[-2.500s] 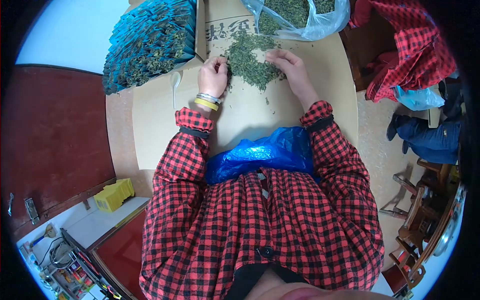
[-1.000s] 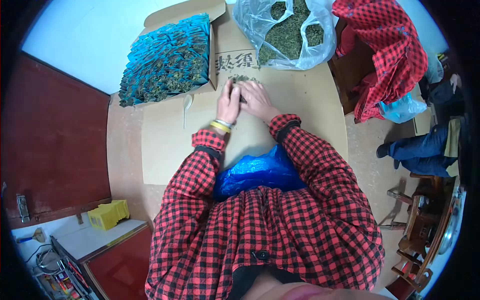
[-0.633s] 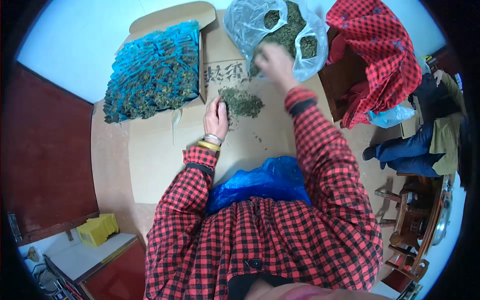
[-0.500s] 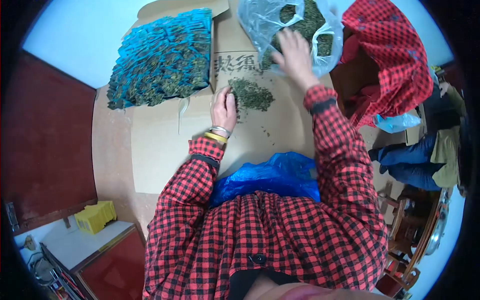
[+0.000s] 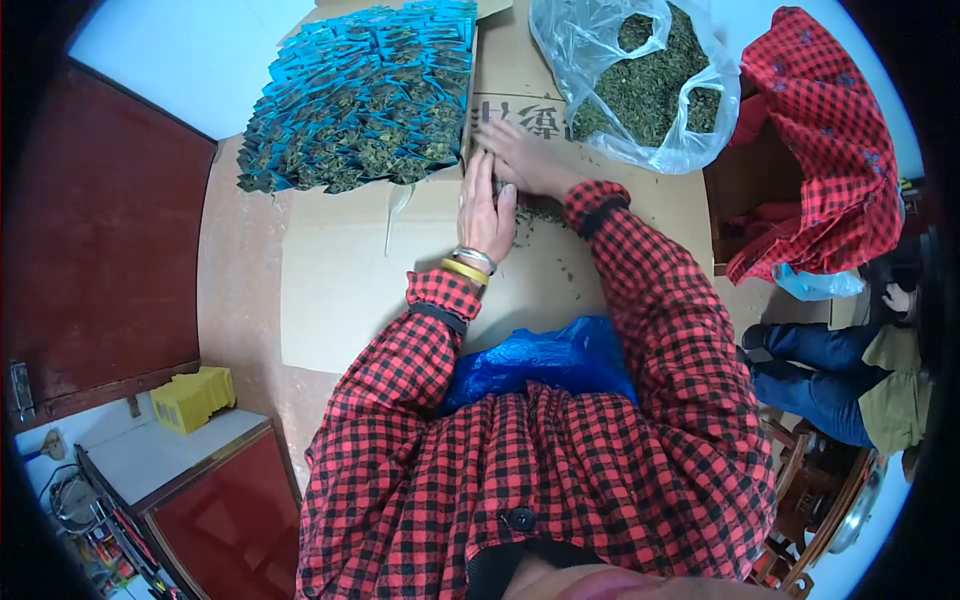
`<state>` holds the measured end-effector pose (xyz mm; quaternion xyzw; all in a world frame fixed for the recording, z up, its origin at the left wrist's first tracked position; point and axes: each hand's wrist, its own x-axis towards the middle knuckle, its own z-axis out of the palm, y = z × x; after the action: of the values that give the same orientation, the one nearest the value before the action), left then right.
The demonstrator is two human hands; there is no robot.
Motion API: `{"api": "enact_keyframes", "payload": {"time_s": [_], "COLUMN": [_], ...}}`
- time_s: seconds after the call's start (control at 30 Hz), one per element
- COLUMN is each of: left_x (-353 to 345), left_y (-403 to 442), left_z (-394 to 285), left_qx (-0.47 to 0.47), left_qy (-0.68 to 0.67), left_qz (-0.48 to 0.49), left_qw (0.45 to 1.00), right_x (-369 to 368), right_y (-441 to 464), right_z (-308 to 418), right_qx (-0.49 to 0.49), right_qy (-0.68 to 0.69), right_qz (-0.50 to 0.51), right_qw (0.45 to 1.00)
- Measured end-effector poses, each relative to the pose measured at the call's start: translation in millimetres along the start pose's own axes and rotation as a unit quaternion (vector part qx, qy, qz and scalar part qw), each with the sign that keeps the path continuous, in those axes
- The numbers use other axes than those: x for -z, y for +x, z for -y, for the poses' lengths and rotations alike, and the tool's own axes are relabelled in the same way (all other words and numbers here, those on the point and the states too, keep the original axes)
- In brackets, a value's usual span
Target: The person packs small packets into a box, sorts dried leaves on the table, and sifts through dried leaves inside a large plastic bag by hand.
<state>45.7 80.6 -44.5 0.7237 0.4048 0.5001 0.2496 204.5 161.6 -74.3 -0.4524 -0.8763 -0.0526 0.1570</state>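
Observation:
My left hand (image 5: 487, 215) rests on the cardboard (image 5: 340, 290) with its fingers straight and close together, a silver and a yellow bracelet at the wrist. My right hand (image 5: 527, 162) reaches across in front of it, fingers stretched out and slightly blurred, near the left fingertips. Both hands lie around a small heap of dried green leaves (image 5: 542, 214), largely hidden beneath the right hand and wrist. Just left of the fingers, a carton holds many blue packets (image 5: 375, 85) standing in tight rows, their open ends filled with leaves.
A clear plastic bag (image 5: 640, 150) of loose dried leaves lies at the back right. Beside it hangs red checked cloth (image 5: 830, 150). A thin pale scoop-like strip (image 5: 393, 215) lies below the carton. Blue plastic (image 5: 550, 360) covers my lap. Another person's legs (image 5: 815, 385) show at right.
My right hand has moved from the plastic bag down and left to beside my left hand, now covering most of the heap. The view has shifted slightly.

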Motion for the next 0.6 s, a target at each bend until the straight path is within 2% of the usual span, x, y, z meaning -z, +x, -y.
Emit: {"api": "enact_keyframes", "payload": {"time_s": [0.1,0.13,0.2,0.23,0.3,0.33,0.43,0.47,0.53,0.57,0.6], "left_x": [-2,-3,-6,-8,-13,-16,-35,-38,-48,-51,-49], "left_y": [1,0,-8,-10,-9,-8,-12,-14,-9,-6,-4], "left_z": [-1,1,2,1,-1,-5,-25,-29,-37,-40,-36], "left_qx": [-0.006,-0.010,-0.015,-0.017,-0.021,-0.021,-0.014,-0.013,0.087,0.137,0.137], "left_qy": [0.017,0.041,0.061,0.063,0.069,0.069,-0.029,-0.029,-0.167,-0.234,-0.233], "left_qz": [0.024,0.042,0.069,0.094,0.135,0.132,0.173,0.176,0.156,0.141,0.137], "left_qw": [1.000,0.998,0.996,0.993,0.988,0.989,0.984,0.984,0.970,0.952,0.953], "right_x": [51,73,108,107,99,94,87,86,88,90,89], "right_y": [-47,-62,-91,-117,-161,-169,-179,-170,-128,-114,-101], "right_z": [49,63,80,80,70,65,68,71,77,85,94], "right_qx": [0.008,0.000,-0.111,-0.116,-0.343,-0.341,-0.449,-0.452,-0.400,-0.398,-0.337], "right_qy": [0.261,0.264,0.167,0.166,0.038,0.037,-0.042,-0.041,0.194,0.193,0.209], "right_qz": [0.037,0.042,0.107,0.109,-0.046,-0.047,-0.032,-0.032,-0.006,-0.005,-0.043], "right_qw": [0.965,0.964,0.974,0.973,0.937,0.938,0.892,0.890,0.896,0.897,0.917]}}
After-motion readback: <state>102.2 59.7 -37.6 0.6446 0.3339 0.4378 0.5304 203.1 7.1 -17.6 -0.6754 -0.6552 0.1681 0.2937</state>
